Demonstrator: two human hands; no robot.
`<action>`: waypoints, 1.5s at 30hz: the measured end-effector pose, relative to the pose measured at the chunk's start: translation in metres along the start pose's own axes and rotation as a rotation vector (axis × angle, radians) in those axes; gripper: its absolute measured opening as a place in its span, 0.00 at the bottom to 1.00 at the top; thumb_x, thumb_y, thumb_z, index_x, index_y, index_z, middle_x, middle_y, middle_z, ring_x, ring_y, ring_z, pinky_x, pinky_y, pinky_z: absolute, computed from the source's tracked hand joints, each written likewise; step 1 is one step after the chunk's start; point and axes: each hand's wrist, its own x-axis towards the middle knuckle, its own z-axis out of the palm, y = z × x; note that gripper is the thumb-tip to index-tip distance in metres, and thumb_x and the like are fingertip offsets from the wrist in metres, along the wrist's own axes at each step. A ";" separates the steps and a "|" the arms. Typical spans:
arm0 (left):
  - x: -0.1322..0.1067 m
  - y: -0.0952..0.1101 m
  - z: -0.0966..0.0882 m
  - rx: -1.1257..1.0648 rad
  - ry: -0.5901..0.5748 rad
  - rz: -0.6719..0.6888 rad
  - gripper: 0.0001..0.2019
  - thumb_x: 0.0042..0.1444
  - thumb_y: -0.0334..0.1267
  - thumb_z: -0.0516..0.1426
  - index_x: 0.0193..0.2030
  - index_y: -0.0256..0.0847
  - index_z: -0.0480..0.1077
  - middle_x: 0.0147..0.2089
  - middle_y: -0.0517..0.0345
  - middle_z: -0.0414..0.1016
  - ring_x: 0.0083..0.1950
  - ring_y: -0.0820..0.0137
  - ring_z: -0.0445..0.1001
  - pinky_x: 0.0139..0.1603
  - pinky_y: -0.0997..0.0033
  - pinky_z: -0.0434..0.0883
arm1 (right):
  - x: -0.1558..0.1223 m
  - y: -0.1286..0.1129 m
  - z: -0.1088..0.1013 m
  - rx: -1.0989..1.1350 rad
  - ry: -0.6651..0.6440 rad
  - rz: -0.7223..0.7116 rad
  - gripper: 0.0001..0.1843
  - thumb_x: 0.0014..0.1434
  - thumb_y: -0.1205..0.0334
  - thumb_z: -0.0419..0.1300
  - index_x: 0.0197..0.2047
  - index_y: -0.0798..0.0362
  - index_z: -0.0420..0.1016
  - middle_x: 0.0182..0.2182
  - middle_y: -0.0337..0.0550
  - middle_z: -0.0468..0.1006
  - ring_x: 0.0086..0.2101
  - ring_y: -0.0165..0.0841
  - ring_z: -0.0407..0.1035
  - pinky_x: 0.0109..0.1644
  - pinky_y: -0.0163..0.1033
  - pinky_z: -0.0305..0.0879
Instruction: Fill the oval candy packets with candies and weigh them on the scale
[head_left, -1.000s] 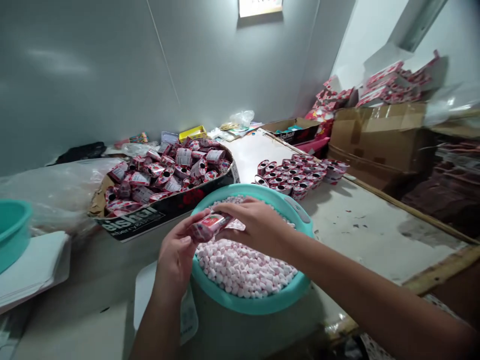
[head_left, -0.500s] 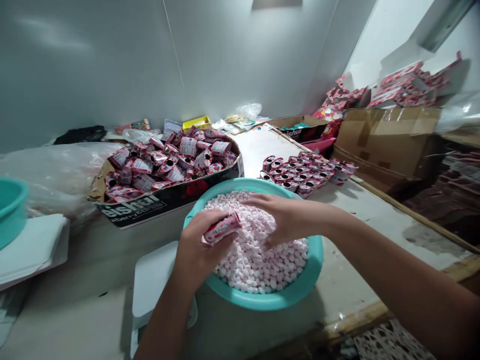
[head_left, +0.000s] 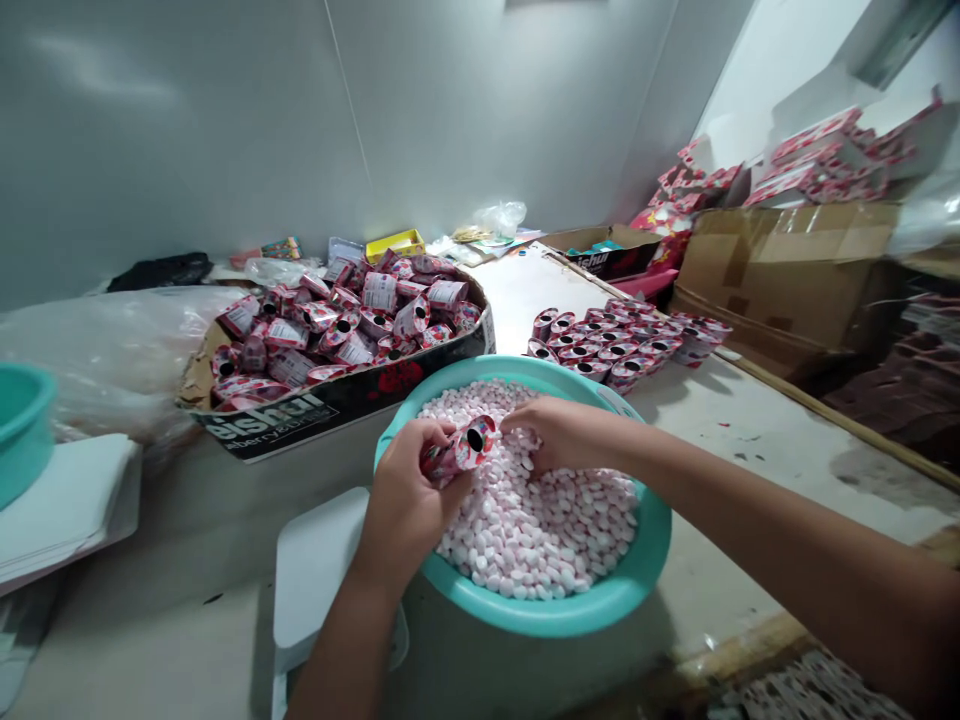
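Observation:
My left hand (head_left: 405, 490) is closed around a small red-and-pink packet (head_left: 459, 452) held over the teal basin (head_left: 600, 600); the packet's round open end faces right. The basin is heaped with small pink-and-white candies (head_left: 540, 520). My right hand (head_left: 559, 435) rests on the candies just right of the packet's mouth, fingers curled and pinched together on candies I cannot make out singly.
A black cardboard tray (head_left: 330, 400) heaped with similar packets stands behind the basin. Rows of open packets (head_left: 622, 340) lie on the table at right. Brown boxes (head_left: 787, 270) stand far right. A second teal basin (head_left: 22, 420) and white sheets (head_left: 67, 500) are at left.
My left hand has turned the packet so its open mouth faces right. My right hand has moved from spread in the candies to a pinch beside the packet's mouth.

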 end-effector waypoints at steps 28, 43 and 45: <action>0.000 0.014 -0.002 0.331 0.037 0.085 0.16 0.62 0.34 0.63 0.57 0.45 0.70 0.52 0.55 0.76 0.52 0.65 0.75 0.53 0.69 0.72 | 0.047 -0.054 -0.062 0.201 -0.172 -0.090 0.19 0.50 0.48 0.71 0.43 0.48 0.82 0.29 0.34 0.76 0.27 0.25 0.63 0.29 0.34 0.52; 0.002 0.016 -0.001 0.270 0.113 0.013 0.16 0.60 0.37 0.66 0.53 0.44 0.71 0.50 0.55 0.77 0.51 0.63 0.77 0.52 0.65 0.74 | 0.040 -0.058 -0.061 0.517 0.175 -0.186 0.29 0.69 0.37 0.52 0.40 0.54 0.79 0.35 0.45 0.79 0.34 0.30 0.71 0.38 0.37 0.65; 0.000 0.015 -0.001 0.244 0.122 -0.016 0.16 0.60 0.37 0.65 0.53 0.46 0.71 0.50 0.56 0.76 0.49 0.64 0.77 0.49 0.66 0.74 | 0.044 -0.047 -0.062 0.534 0.343 -0.140 0.26 0.70 0.42 0.51 0.41 0.55 0.79 0.37 0.47 0.80 0.38 0.32 0.74 0.43 0.39 0.69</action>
